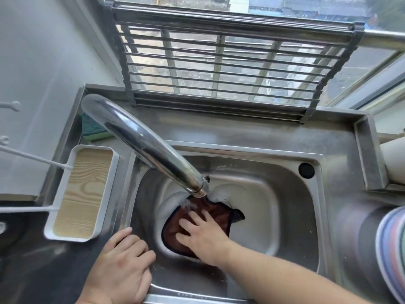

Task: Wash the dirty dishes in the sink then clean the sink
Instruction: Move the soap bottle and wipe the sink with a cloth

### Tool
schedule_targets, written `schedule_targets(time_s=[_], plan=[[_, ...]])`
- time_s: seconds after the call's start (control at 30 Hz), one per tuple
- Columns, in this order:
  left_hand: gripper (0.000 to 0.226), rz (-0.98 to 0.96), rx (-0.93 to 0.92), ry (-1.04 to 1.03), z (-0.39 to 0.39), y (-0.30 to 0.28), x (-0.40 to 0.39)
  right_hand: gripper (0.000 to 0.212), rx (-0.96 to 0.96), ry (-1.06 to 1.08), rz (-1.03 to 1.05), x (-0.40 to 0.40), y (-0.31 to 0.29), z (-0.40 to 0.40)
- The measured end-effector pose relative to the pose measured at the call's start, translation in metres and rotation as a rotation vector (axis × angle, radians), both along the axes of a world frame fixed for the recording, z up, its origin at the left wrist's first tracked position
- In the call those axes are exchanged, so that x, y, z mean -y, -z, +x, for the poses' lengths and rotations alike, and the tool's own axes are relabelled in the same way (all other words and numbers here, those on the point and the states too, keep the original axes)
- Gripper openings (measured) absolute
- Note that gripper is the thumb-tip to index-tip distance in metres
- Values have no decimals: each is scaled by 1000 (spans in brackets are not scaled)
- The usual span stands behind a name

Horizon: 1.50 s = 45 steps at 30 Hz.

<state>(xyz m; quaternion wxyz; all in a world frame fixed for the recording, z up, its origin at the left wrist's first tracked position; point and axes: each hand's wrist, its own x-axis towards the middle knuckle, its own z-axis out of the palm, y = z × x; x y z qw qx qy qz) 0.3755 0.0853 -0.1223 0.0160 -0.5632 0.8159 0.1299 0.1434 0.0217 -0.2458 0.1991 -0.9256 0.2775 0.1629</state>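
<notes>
Steel sink (295, 216) set in the bench (341, 207), seen from above. The faucet (149, 148) arches from the far left over the basin, its spout ending just above the brown cloth (210, 213); the right half of the basin floor lies open. The right hand (203, 232) presses flat, fingers spread, on the cloth, which lies rumpled, dark-edged and fringed with suds at the basin's centre. The left hand (122, 262) rests with fingers straight on the near-left rim. A white tray (65, 194) sits left of the sink, a green sponge (92, 130) behind it, a roll-up rack (219, 69) at the far edge.
</notes>
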Motion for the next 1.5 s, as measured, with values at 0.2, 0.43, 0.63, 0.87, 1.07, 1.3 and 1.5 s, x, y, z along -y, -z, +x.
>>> schedule_targets(time_s=[0.2, 0.43, 0.63, 0.87, 1.07, 1.3, 1.5], plan=[[8, -29, -3, -25, 1, 9, -4, 62, -41, -286, -12, 37, 21, 10], [16, -53, -8, -7, 5, 15, -2, 62, 57, -191, -39, 74, 36, 27], [10, -52, -9, -13, 3, 10, -4, 78, -85, 184, -18, 93, 28, -38], [8, -75, -12, 15, 0, 3, 1, 50, -276, 654, 96, 37, 5, -86], [12, -73, -3, 20, 0, 2, 3, 55, -120, 975, 637, 25, -16, -57], [9, -65, 0, -22, 2, 8, -5, 28, 260, 1299, 1076, 48, -78, -66], [9, -60, -2, -23, 3, 9, -5, 18, 344, 1261, 920, 75, -124, -114]])
